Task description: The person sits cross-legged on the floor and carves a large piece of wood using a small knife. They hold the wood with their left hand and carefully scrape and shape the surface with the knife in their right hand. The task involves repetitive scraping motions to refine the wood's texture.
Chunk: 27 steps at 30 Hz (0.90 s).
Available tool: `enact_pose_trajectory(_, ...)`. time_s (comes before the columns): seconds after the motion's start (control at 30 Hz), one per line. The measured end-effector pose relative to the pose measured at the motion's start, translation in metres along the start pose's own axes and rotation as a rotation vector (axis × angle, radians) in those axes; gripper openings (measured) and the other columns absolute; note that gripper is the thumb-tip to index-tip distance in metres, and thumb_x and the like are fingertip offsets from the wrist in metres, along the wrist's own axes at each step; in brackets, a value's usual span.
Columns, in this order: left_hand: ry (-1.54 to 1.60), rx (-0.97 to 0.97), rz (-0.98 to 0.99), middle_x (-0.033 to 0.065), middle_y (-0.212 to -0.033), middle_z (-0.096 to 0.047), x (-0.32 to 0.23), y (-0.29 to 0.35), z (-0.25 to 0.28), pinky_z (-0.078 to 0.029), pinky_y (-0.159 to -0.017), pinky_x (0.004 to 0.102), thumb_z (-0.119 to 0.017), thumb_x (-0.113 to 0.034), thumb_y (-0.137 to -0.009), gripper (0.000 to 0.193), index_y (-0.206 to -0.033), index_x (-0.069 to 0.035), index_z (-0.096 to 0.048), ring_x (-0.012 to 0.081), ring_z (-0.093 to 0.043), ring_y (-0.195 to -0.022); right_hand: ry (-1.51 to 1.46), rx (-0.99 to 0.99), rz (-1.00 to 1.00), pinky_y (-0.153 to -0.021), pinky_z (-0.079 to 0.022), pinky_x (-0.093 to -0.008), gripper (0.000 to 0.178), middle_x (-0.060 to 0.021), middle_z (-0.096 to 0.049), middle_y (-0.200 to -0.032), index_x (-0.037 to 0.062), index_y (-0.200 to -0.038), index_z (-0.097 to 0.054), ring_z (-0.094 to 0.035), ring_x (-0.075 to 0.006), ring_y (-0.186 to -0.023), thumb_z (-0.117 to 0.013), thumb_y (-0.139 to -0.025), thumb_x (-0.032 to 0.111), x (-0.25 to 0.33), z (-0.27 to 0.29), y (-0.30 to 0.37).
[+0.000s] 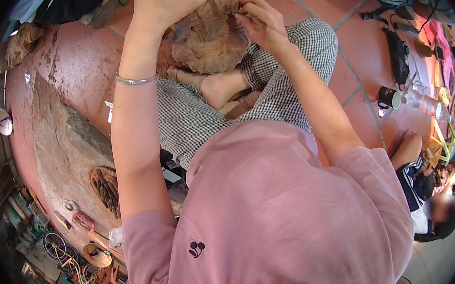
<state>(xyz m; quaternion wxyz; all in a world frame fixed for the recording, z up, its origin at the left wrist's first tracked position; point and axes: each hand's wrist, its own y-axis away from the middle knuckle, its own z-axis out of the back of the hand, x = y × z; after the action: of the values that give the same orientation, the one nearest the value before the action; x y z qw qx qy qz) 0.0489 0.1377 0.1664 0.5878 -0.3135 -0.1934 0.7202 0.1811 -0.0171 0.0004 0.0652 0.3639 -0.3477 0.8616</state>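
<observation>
Low in front of me, beside my crossed bare feet, is a brown carving (pixel 211 45) with rippled, fan-like edges; whether it is wood or clay I cannot tell. My left hand (pixel 167 2) is at its upper left, the thumb stretched across its top, apparently gripping it. The upper frame edge cuts off the other fingers. At the carving's right side, my right hand (pixel 264 22) is closed in a pinch, thumb and fingers together. A thin, dark tool (pixel 236 13) shows at those fingertips, its tip against the carving; most of it is hidden.
A long, worn slab (pixel 64 127) lies to my left, holding a round container of sticks or tools (pixel 104 188). On the tiled floor to my right are a black mug (pixel 387 98) and a clear jar (pixel 425 105). Another person (pixel 417 178) sits at the lower right.
</observation>
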Motion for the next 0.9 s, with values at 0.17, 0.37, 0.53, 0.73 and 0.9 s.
enact_pose_trajectory(0.17,-0.007,0.006,0.0,0.0135,-0.115,-0.065,0.0,-0.001,-0.002,-0.049,-0.092,0.0404,-0.074,-0.032,-0.076,0.037,-0.102,-0.007,-0.071,0.0322,-0.062,-0.108,-0.137,0.093,-0.182,-0.074,-0.056,-0.0297,0.015,-0.0113,-0.072,-0.103,-0.0003,-0.099,-0.067,-0.069,-0.019,-0.084,-0.071,-0.085,0.002,-0.001,0.013,-0.006)
enact_pose_trajectory(0.37,-0.012,0.025,0.021,0.0145,-0.114,-0.065,-0.004,-0.005,0.0,-0.049,-0.092,0.0407,-0.074,-0.033,-0.075,0.037,-0.102,-0.007,-0.072,0.0327,-0.062,-0.108,-0.096,0.053,-0.053,-0.067,-0.056,-0.0342,0.016,-0.0094,-0.07,-0.099,0.0056,-0.098,-0.068,-0.069,-0.0277,-0.079,-0.072,-0.083,0.007,-0.019,0.004,-0.003)
enact_pose_trajectory(0.53,-0.006,-0.002,0.014,0.0153,-0.113,-0.066,-0.001,-0.003,-0.002,-0.05,-0.092,0.0409,-0.074,-0.032,-0.074,0.037,-0.102,-0.007,-0.072,0.0332,-0.062,-0.107,-0.118,0.129,0.012,-0.07,-0.055,-0.034,0.017,-0.012,-0.069,-0.094,0.0055,-0.1,-0.069,-0.067,-0.0282,-0.079,-0.072,-0.083,0.009,-0.017,0.013,-0.014)
enact_pose_trajectory(0.73,-0.007,0.038,0.039,0.0155,-0.115,-0.065,0.009,0.001,0.009,-0.049,-0.094,0.0406,-0.074,-0.027,-0.075,0.036,-0.105,-0.007,-0.07,0.0335,-0.062,-0.109,-0.251,0.002,-0.368,-0.069,-0.053,-0.0301,0.015,-0.0086,-0.071,-0.089,0.0024,-0.1,-0.068,-0.068,-0.0196,-0.081,-0.069,-0.088,0.012,-0.021,0.022,-0.011)
enact_pose_trajectory(0.9,0.03,0.094,0.082,0.0163,-0.118,-0.065,0.03,0.0,0.017,-0.047,-0.097,0.0402,-0.073,-0.025,-0.076,0.037,-0.108,-0.006,-0.069,0.0328,-0.061,-0.112,-0.258,-0.182,-0.669,-0.075,-0.055,-0.029,0.019,-0.0102,-0.07,-0.086,-0.0028,-0.093,-0.062,-0.068,-0.0163,-0.079,-0.059,-0.097,0.015,-0.059,0.045,0.023)
